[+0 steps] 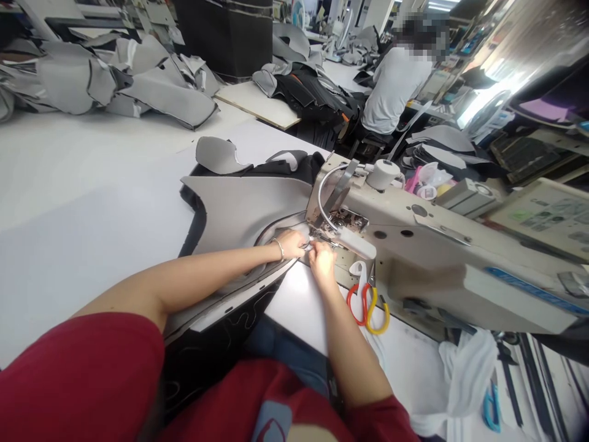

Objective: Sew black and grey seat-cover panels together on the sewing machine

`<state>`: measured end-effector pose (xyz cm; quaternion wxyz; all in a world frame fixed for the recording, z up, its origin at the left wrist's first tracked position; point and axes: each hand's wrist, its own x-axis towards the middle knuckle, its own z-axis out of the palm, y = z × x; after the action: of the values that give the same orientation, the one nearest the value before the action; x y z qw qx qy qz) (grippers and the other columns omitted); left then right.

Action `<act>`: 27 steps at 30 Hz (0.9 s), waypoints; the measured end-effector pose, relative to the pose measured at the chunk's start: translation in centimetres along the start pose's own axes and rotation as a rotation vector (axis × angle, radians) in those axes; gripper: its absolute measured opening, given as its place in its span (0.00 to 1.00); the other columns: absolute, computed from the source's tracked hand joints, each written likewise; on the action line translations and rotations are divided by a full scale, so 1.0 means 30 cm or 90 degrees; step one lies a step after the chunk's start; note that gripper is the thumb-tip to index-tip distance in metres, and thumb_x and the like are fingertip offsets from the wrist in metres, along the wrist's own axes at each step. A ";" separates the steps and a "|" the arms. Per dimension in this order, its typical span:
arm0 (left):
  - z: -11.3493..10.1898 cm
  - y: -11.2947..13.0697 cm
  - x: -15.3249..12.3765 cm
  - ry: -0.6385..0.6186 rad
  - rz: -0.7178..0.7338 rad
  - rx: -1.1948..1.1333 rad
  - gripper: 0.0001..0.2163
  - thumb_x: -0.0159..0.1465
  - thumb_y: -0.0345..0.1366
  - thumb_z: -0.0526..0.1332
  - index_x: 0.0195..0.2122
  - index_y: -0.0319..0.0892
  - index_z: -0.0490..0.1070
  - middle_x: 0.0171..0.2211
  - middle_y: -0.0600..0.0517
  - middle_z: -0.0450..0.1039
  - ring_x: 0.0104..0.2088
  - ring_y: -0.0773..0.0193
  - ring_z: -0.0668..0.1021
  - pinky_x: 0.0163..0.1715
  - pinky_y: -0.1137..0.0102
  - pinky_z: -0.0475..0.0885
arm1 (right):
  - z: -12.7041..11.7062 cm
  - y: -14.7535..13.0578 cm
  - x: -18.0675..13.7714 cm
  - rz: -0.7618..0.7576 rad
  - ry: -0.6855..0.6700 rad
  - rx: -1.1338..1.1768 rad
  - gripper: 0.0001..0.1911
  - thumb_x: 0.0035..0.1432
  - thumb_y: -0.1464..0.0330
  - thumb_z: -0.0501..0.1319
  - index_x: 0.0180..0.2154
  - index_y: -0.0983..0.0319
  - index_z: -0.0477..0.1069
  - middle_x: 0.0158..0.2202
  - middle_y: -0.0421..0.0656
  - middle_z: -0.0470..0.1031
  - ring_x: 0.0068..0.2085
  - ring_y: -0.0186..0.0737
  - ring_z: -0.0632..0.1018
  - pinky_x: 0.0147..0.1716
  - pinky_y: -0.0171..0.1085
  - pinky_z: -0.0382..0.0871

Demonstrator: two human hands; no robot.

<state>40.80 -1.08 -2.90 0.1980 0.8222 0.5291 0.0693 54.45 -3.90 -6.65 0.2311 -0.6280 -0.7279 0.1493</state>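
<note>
A: How many hands are at work here?

B: Two, the left hand (289, 244) and the right hand (323, 261), close together at the front of one sewing machine (400, 227). One bracelet (278, 248) circles the left wrist.

A: What are they on?

B: One large panel (243, 212), grey on top with black edging. Its edge runs under the left hand, right up to the machine's needle area, and the rest spreads over the white desk (92, 258) and hangs off its near edge.

A: And the fingers (301, 244)?

B: The left ones are curled together, clamped on the panel's edge. The right ones are together too, tips meeting the left ones, but I can't tell if they're clamped on anything; it's too small to see.

A: What's nearest the right hand?

B: One pair of scissors (368, 309), red and yellow handles, lying just below it against the machine. One gooseneck lamp (324, 199) curves over the needle area.

A: Anything else on the desk?

B: One smaller grey piece (218, 156) lies just past the panel. Farther off, a heap of grey panels (115, 80) sits at the left, and one board (253, 104) carries a dark pile (308, 92).

A: Anyone else?

B: One co-worker (396, 92) in a white shirt, seated well beyond the machine, back turned. One white plastic bag (464, 380) sits at the lower right.
</note>
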 end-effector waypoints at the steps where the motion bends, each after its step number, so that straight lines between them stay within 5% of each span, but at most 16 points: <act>1: -0.001 -0.002 0.001 -0.002 0.000 -0.001 0.05 0.44 0.35 0.55 0.15 0.40 0.63 0.24 0.53 0.70 0.31 0.64 0.72 0.28 0.75 0.64 | -0.004 -0.001 -0.004 -0.006 -0.010 -0.020 0.15 0.52 0.72 0.46 0.39 0.62 0.67 0.37 0.46 0.69 0.39 0.41 0.68 0.38 0.39 0.53; 10: -0.022 0.010 -0.019 -0.061 0.019 0.036 0.06 0.45 0.38 0.57 0.19 0.41 0.66 0.27 0.54 0.72 0.34 0.63 0.72 0.33 0.74 0.66 | -0.018 0.009 -0.026 -0.003 -0.050 0.095 0.07 0.46 0.71 0.50 0.27 0.61 0.66 0.30 0.39 0.69 0.33 0.36 0.69 0.37 0.37 0.53; 16: -0.023 0.051 -0.070 -0.063 0.070 0.095 0.09 0.44 0.37 0.57 0.26 0.39 0.69 0.31 0.48 0.71 0.38 0.58 0.70 0.37 0.70 0.66 | 0.002 0.017 -0.029 0.085 0.014 0.217 0.11 0.47 0.68 0.51 0.34 0.62 0.68 0.30 0.39 0.72 0.27 0.33 0.69 0.37 0.37 0.56; 22: -0.037 0.065 -0.111 -0.108 0.053 0.111 0.11 0.45 0.36 0.55 0.31 0.41 0.68 0.33 0.49 0.71 0.39 0.57 0.71 0.34 0.69 0.67 | 0.019 0.007 -0.037 -0.019 0.011 0.091 0.13 0.51 0.70 0.50 0.36 0.59 0.71 0.36 0.41 0.70 0.38 0.37 0.69 0.40 0.39 0.50; 27: -0.032 0.066 -0.120 -0.112 0.039 0.113 0.09 0.46 0.35 0.55 0.28 0.41 0.68 0.33 0.48 0.71 0.38 0.58 0.71 0.34 0.69 0.67 | 0.029 -0.006 -0.047 -0.076 -0.005 -0.020 0.15 0.55 0.71 0.48 0.41 0.58 0.69 0.34 0.42 0.66 0.35 0.35 0.66 0.35 0.37 0.46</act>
<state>40.62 -4.79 -0.89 0.1677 0.8552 0.4884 -0.0442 54.00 -5.25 -7.52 0.2270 -0.5863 -0.7674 0.1258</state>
